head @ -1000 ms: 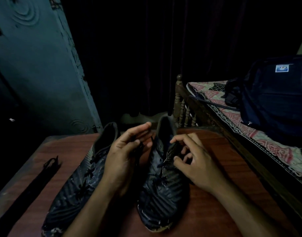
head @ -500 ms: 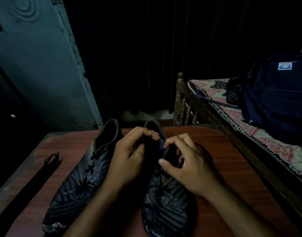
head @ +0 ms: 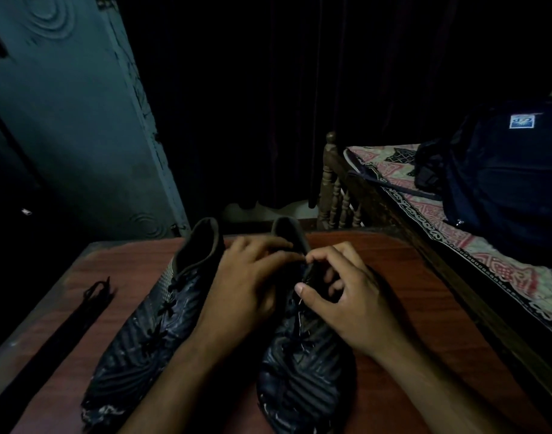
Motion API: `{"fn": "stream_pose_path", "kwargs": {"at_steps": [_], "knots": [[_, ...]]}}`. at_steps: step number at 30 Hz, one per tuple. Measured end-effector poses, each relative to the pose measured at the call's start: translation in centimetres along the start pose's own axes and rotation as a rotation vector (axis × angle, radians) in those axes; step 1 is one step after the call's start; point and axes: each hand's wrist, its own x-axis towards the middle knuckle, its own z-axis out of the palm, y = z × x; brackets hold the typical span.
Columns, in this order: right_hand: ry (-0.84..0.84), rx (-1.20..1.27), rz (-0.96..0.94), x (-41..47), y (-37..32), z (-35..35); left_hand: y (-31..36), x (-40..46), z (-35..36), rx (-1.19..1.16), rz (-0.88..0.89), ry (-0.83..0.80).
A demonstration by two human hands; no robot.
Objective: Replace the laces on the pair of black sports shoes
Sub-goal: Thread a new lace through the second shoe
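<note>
Head view: spare laces (head: 90, 296) beside shoes (head: 149, 324).

Both your forearms reach forward from the bottom edge, converging. Your left hand (head: 246, 286) lies knuckles-up, its fingers curled forward and down. Your right hand (head: 340, 296) sits just beside it, thumb stretched toward the left hand, fingers bent in a pinch, fingertips nearly meeting the left's.

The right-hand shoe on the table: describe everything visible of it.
The right-hand shoe is black, ribbed, seemingly synthetic, its toe scuffed whitish. It lies on the reddish wooden table, toe toward the camera, beside its mate. Black laces cross its middle. The left hand and right hand work at its collar, covering the upper eyelets.
</note>
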Motion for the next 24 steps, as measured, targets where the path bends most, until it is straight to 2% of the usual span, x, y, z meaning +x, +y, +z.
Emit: {"fn": "stream_pose_path", "kwargs": {"at_steps": [2, 6, 13, 20, 24], "knots": [[0.009, 0.036, 0.008, 0.1, 0.0, -0.2, 0.0, -0.2, 0.2, -0.039, -0.051, -0.096], [0.031, 0.085, 0.007, 0.4, 0.2, -0.3, -0.7, -0.3, 0.4, -0.076, -0.201, -0.017], [0.047, 0.168, 0.043, 0.4, 0.3, -0.1, -0.9, -0.4, 0.9, -0.105, -0.239, 0.026], [-0.163, 0.151, 0.012, 0.7, 0.8, -1.7, -1.4, -0.4, 1.5, -0.062, -0.255, 0.017], [-0.250, -0.063, -0.048, 0.8, 0.7, -2.1, -1.1, -0.4, 1.4, -0.045, -0.241, -0.006]]}}
